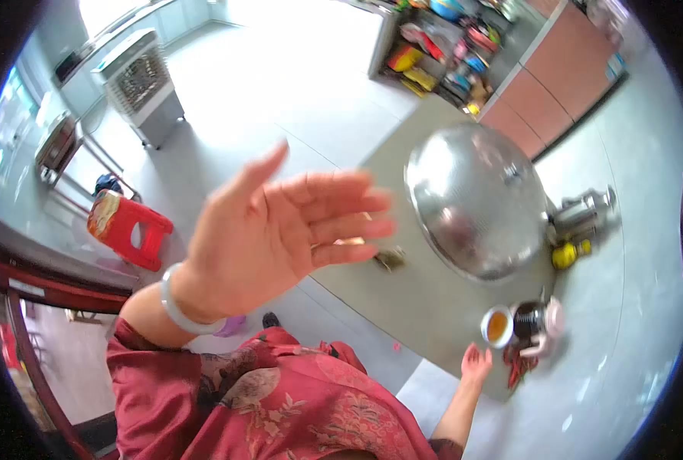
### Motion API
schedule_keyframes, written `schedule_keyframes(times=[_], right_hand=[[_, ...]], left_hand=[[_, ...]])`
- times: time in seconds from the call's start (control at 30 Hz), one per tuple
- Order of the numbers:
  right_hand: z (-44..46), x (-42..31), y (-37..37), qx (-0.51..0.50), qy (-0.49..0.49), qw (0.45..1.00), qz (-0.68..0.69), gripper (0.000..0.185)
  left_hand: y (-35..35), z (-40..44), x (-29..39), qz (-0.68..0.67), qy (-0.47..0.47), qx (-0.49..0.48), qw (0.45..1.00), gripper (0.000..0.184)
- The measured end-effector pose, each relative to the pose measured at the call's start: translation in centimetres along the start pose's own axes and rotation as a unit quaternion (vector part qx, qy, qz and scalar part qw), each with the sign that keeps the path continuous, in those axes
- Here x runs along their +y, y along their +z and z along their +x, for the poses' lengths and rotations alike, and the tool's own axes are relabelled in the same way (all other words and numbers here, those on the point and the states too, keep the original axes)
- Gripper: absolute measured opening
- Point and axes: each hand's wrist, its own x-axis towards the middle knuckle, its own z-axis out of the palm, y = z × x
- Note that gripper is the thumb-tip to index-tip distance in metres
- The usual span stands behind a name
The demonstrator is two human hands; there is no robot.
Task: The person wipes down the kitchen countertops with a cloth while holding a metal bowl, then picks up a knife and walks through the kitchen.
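My left hand (269, 230) is raised close to the camera, palm showing and fingers stretched out, with nothing in it. A pale bangle (174, 303) circles that wrist. Behind its fingertips a small brownish-green item (390, 259) lies on the counter (403, 310); its kind is unclear. Over the counter's front edge, my right hand (476, 362) looks open and holds nothing visible. Just beyond it stands a white cup (497, 327) of amber liquid. Dark red, dried chilli-like pieces (520, 366) lie beside a dark glass jug with a pink lid (554, 314).
A large domed metal lid (476, 203) takes up much of the counter. Bottles (579, 218) and a yellow item (565, 255) stand against the wall. Beyond are crowded shelves (426, 80), an air cooler (138, 84) and a red stool (146, 234).
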Motion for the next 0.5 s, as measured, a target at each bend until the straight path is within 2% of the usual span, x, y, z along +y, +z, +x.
schedule_keyframes(times=[0.03,0.13,0.2,0.3,0.5], right_hand=[[-4.6,3.2,1.4,0.031,-0.037,0.998,-0.031,0.044],[-4.8,12.2,2.6,-0.033,-0.050,0.993,-0.105,0.033],[-8.4,17.1,7.0,-0.092,-0.055,0.983,-0.148,0.028],[-15.0,28.3,14.9,-0.199,-0.065,0.957,-0.200,0.026],[-24.9,40.5,27.4,-0.395,-0.022,0.881,-0.260,0.029]], left_hand=[[-3.8,-2.8,1.1,0.017,-0.005,0.037,0.999,0.061],[-16.9,-9.0,2.7,0.041,0.001,0.179,0.983,0.043],[-22.8,-13.3,4.3,0.022,0.020,0.271,0.962,0.036],[-33.5,-21.5,6.7,0.015,0.066,0.350,0.934,0.033],[-39.7,-32.0,8.3,-0.016,0.173,0.433,0.884,0.028]])
